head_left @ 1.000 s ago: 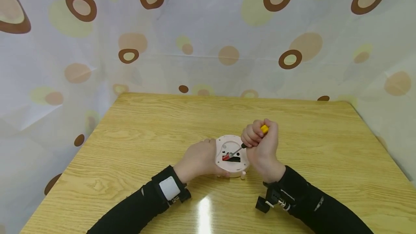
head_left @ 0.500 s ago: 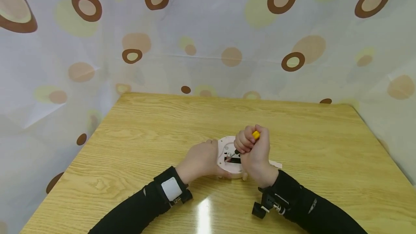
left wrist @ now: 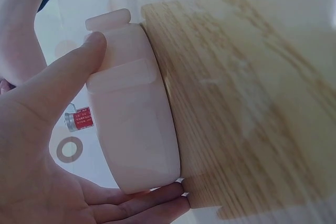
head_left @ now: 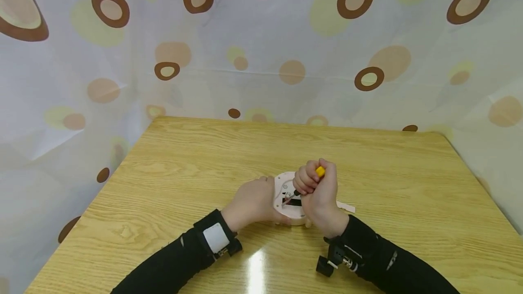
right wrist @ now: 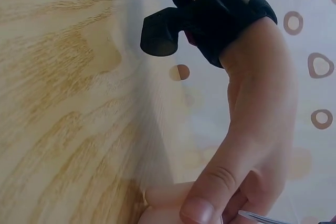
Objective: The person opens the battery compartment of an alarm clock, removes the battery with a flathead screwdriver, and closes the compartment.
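A pale pink round alarm clock [head_left: 289, 213] lies back side up on the table, its dark battery slot [head_left: 292, 202] uncovered. My left hand [head_left: 250, 201] grips the clock's side, thumb on one edge and fingers round the other in the left wrist view. In my right fist [head_left: 320, 201] is a screwdriver with a yellow-ended handle [head_left: 321, 172], its metal shank slanting down to the slot. A red battery [left wrist: 82, 119] with a silver end sticks up out of the clock's back. The right wrist view shows the screwdriver's blade [right wrist: 257, 217] close by the left thumb [right wrist: 202, 208].
On the wooden table [head_left: 196, 149], a pale battery cover [head_left: 346, 207] lies just right of my right hand. A spotted cloth [head_left: 261, 49] hangs behind the table and at its sides. Black camera mounts sit on both wrists.
My right hand has moved left and slightly down with the screwdriver, bringing the blade to the slot's left end and uncovering the battery cover behind it. My left hand keeps its grip on the clock.
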A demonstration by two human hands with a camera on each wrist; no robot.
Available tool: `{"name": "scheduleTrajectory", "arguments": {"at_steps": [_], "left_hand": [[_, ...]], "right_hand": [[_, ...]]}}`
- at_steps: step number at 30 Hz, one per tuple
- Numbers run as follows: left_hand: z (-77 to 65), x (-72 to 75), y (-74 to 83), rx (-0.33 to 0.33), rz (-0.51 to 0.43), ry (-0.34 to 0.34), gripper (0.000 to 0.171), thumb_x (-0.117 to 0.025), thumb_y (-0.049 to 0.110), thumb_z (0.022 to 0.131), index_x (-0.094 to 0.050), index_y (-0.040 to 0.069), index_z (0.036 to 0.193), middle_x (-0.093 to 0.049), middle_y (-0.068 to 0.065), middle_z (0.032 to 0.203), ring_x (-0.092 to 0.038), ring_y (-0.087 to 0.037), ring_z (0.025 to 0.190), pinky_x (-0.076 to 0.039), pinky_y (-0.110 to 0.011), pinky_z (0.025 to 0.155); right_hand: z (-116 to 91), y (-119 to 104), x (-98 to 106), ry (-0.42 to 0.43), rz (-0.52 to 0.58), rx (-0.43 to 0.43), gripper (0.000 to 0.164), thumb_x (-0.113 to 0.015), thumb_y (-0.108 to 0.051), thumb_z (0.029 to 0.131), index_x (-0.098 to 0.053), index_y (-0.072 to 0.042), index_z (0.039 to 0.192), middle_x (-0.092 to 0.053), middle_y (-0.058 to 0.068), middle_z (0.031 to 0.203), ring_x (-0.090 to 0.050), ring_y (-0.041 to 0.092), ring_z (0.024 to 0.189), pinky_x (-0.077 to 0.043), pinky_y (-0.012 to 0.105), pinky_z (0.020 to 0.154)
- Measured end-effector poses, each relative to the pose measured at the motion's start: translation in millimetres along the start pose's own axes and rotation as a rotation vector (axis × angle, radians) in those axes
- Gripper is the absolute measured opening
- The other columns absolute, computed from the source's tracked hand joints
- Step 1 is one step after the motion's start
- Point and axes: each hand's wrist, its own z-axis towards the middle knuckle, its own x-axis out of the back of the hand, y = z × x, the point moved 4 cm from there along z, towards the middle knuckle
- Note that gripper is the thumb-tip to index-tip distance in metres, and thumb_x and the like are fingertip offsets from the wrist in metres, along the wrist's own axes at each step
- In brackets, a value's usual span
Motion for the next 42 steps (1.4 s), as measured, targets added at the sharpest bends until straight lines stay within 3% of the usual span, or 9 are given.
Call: {"name": "scheduleTrajectory", "arguments": {"at_steps": [12,23,31,37,42], "left_hand": [[-1.0,0.8,0.9,-0.01,-0.036,0.004,0.083,-0.096,0.063,0.065,-0.064,0.006,0.116,-0.066,-0.002,0.091,-0.057,-0.013,0.072,-0.046,-0.027,0.056],[-1.6,1.8,2.8,-0.003,0.009,0.008,0.092,-0.096,0.066,0.064,-0.063,0.003,0.123,-0.066,-0.004,0.093,-0.057,-0.014,0.075,-0.049,-0.029,0.06],[-0.5,2.2,1.4,0.001,0.005,0.013,0.095,-0.096,0.067,0.063,-0.064,0.002,0.125,-0.067,-0.004,0.096,-0.06,-0.016,0.08,-0.053,-0.032,0.064],[-0.2,0.2,1.0,-0.007,0.02,-0.001,0.106,-0.094,0.069,0.065,-0.061,-0.002,0.136,-0.072,-0.008,0.106,-0.067,-0.018,0.09,-0.06,-0.036,0.075],[-0.5,0.0,1.4,-0.016,0.022,-0.001,0.107,-0.095,0.068,0.065,-0.06,-0.003,0.137,-0.073,-0.01,0.109,-0.069,-0.021,0.094,-0.061,-0.038,0.079]], "right_hand": [[-2,-6,2,0.021,0.015,-0.008,0.048,-0.013,-0.021,0.108,-0.025,-0.021,0.061,-0.015,-0.004,0.056,-0.01,0.016,0.05,-0.006,0.034,0.059],[0,-18,6,-0.045,0.023,0.041,0.047,-0.009,-0.02,0.108,-0.023,-0.02,0.063,-0.014,-0.004,0.056,-0.007,0.018,0.05,-0.004,0.034,0.058],[5,-39,10,-0.058,0.047,0.102,0.047,-0.008,-0.019,0.107,-0.022,-0.019,0.062,-0.013,-0.004,0.057,-0.006,0.017,0.05,-0.002,0.033,0.056],[7,-59,17,-0.069,0.068,0.168,0.048,-0.009,-0.019,0.109,-0.022,-0.019,0.063,-0.013,-0.004,0.057,-0.006,0.016,0.049,-0.001,0.031,0.055],[9,-74,29,-0.042,0.031,0.194,0.05,-0.008,-0.018,0.109,-0.024,-0.018,0.062,-0.014,-0.004,0.057,-0.006,0.017,0.05,-0.001,0.031,0.055]]}}
